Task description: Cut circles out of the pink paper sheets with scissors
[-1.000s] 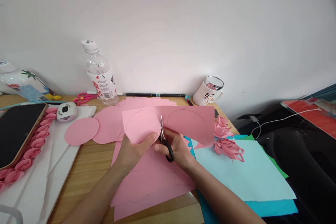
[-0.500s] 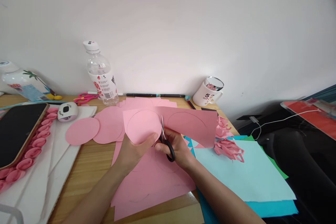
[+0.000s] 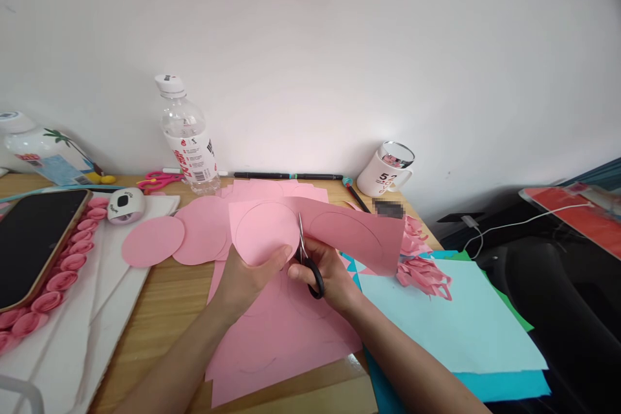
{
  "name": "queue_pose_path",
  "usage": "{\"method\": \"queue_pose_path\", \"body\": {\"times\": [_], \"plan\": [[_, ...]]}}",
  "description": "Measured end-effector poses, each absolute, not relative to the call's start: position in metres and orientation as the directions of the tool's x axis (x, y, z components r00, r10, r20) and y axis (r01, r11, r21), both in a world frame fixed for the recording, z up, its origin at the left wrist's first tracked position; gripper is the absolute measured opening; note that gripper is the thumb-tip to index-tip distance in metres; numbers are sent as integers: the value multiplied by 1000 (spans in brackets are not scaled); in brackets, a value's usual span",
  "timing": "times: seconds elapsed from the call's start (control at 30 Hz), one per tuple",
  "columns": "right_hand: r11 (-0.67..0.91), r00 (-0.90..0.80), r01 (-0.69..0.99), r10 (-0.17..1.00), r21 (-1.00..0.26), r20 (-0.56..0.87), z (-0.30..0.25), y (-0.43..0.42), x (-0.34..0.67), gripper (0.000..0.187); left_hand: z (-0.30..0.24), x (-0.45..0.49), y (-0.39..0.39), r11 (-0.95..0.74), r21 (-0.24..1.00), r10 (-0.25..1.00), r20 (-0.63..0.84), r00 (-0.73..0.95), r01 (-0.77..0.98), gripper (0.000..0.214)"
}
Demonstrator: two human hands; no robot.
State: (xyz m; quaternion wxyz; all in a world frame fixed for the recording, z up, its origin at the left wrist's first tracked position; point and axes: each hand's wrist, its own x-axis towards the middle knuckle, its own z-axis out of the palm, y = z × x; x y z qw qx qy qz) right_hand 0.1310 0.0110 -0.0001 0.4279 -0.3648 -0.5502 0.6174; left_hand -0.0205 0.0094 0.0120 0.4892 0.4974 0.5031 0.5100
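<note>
Between thumb and fingers, my left hand (image 3: 250, 281) pinches a pink paper strip (image 3: 354, 226) with pencilled circles on it. My right hand (image 3: 330, 273) is closed around black-handled scissors (image 3: 316, 278), whose blades stand upright at the edge of the left drawn circle. The strip's right part juts out past the blades. Beneath both hands lie pink sheets (image 3: 286, 349) with more drawn circles. Left of them, cut pink paper circles (image 3: 152, 241) overlap in a row on the wooden table.
A clear bottle (image 3: 189, 136) and a white mug (image 3: 385, 168) stand along the wall. Crumpled pink paper scraps (image 3: 424, 277) rest on pale blue sheets (image 3: 451, 323) at the right. A phone (image 3: 39, 239) lies at the left, beside rolled pink paper flowers (image 3: 62, 281).
The strip's right part has shifted very slightly right and bends a little more. My hands and the scissors stay almost where they were.
</note>
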Motion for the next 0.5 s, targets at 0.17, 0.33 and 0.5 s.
{"method": "queue_pose_path", "body": {"times": [0.17, 0.33, 0.5], "plan": [[-66, -375, -163, 927, -984, 0, 0, 10, 131, 35, 9, -22, 10, -8, 997, 1000, 8, 3, -71, 44], [-87, -360, -123, 932, -989, -37, -2, 10, 132, 36, 10, -21, 10, -2, 995, 1000, 1, -11, -99, 47], [-66, -355, -117, 935, -991, -20, -3, 10, 131, 37, 11, -21, 11, 13, 992, 1000, -13, -2, -122, 49]]}}
